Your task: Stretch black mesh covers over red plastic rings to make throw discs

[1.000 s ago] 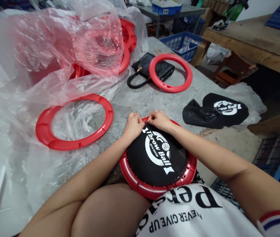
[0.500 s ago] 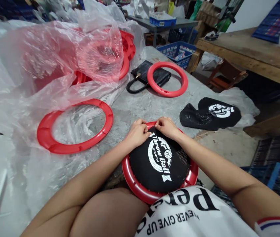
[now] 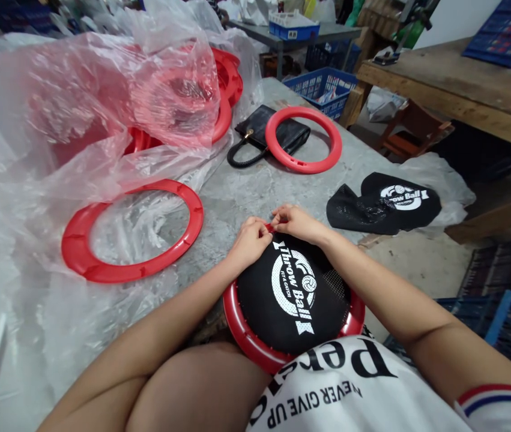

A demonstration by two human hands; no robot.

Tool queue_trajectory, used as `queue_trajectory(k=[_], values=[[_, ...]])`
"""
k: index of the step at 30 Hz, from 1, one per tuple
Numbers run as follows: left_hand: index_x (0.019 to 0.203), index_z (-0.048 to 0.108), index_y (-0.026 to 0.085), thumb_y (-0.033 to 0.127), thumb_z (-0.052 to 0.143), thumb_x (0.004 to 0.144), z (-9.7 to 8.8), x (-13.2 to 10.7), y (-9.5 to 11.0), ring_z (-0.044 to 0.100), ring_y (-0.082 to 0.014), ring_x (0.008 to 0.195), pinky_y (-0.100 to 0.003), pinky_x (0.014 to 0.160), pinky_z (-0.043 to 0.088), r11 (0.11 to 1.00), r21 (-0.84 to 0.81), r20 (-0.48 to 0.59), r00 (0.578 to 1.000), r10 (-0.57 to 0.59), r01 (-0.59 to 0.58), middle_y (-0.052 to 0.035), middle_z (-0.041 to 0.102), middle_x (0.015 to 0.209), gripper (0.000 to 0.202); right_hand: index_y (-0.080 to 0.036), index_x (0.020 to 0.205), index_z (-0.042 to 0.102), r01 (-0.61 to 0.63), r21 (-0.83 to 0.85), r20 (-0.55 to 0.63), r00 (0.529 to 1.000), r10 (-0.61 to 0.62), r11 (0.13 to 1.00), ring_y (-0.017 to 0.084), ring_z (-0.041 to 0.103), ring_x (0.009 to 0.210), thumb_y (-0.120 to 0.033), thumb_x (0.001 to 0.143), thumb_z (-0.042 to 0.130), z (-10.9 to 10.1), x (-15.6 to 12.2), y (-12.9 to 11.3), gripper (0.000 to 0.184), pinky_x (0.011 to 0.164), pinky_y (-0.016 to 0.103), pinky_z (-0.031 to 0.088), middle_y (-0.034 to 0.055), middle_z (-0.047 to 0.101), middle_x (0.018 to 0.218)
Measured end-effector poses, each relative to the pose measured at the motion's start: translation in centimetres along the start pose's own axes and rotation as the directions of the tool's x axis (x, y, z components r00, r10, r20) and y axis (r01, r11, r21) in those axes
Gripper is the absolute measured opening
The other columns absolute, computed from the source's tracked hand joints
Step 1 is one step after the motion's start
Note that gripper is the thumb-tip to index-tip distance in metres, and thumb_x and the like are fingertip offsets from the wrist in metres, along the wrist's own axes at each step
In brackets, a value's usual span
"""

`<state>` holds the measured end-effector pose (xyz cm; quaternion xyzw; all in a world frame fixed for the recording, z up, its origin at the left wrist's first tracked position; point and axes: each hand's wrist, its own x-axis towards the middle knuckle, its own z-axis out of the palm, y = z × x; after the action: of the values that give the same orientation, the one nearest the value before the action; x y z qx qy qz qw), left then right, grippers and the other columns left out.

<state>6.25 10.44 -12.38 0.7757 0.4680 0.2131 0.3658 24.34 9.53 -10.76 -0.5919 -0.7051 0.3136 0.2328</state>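
On my lap against the table edge lies a red plastic ring with a round black mesh cloth stretched over it, printed "Throw Ball" in white. At its far rim, my left hand is closed with thumb and finger pinching the cloth's edge. My right hand pinches the same edge just to the right, fingertips close to the left ones. A bit of red rim shows between the hands. What exactly lies under the fingertips is partly hidden.
A flat red ring lies at left on clear plastic. Behind it, a plastic bag holds several red rings. Another red ring rests partly on a black handbag. Printed black cloths lie right. A blue crate stands beyond.
My right hand has shifted slightly left along the far rim, nearer my left hand. My left hand has barely moved. The view has shifted a little.
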Motion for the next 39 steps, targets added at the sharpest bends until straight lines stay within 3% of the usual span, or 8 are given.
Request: queue_trajectory(k=[8, 15, 31, 39], values=[[0.069, 0.050, 0.021, 0.012, 0.055, 0.083, -0.2, 0.0, 0.2, 0.061, -0.0225, 0.113, -0.040, 0.106, 0.046, 1.000, 0.021, -0.023, 1.000, -0.004, 0.005, -0.0058, 0.064, 0.105, 0.018, -0.017, 0.067, 0.065, -0.021, 0.120, -0.002, 1.000, 0.022, 0.992, 0.020, 0.066, 0.107, -0.012, 0.082, 0.064, 0.9, -0.4, 1.5, 0.016, 0.101, 0.033, 0.045, 0.0053, 0.074, 0.099], [0.069, 0.049, 0.021, 0.010, 0.055, 0.083, -0.1, -0.1, 0.1, 0.061, -0.0212, 0.109, -0.039, 0.104, 0.047, 0.999, 0.039, -0.030, 0.999, -0.019, 0.021, -0.0058, 0.063, 0.108, 0.019, -0.018, 0.069, 0.068, -0.018, 0.053, -0.012, 1.000, 0.018, 0.998, 0.021, 0.066, 0.107, -0.010, 0.078, 0.069, 1.0, -0.1, 1.5, 0.012, 0.105, 0.036, 0.043, 0.0053, 0.074, 0.103], [0.071, 0.045, 0.022, 0.012, 0.053, 0.087, 0.0, 0.0, 0.1, 0.059, -0.0215, 0.109, -0.039, 0.104, 0.046, 0.997, 0.082, -0.042, 0.999, -0.010, 0.014, -0.0068, 0.063, 0.107, 0.020, -0.018, 0.071, 0.065, -0.022, -0.022, -0.054, 0.998, 0.020, 1.000, 0.019, 0.064, 0.100, -0.014, 0.084, 0.063, 1.4, -0.4, 1.2, 0.014, 0.096, 0.032, 0.046, 0.0066, 0.073, 0.111], [0.074, 0.044, 0.022, 0.013, 0.050, 0.088, 0.1, 0.0, 0.1, 0.058, -0.0210, 0.109, -0.037, 0.105, 0.046, 0.996, 0.089, -0.082, 0.996, -0.020, 0.027, -0.0072, 0.060, 0.106, 0.018, -0.019, 0.073, 0.063, -0.028, -0.054, -0.067, 0.997, 0.024, 0.998, 0.020, 0.063, 0.104, -0.018, 0.087, 0.062, 1.7, -0.4, 1.3, 0.014, 0.105, 0.036, 0.042, 0.0075, 0.072, 0.114]])
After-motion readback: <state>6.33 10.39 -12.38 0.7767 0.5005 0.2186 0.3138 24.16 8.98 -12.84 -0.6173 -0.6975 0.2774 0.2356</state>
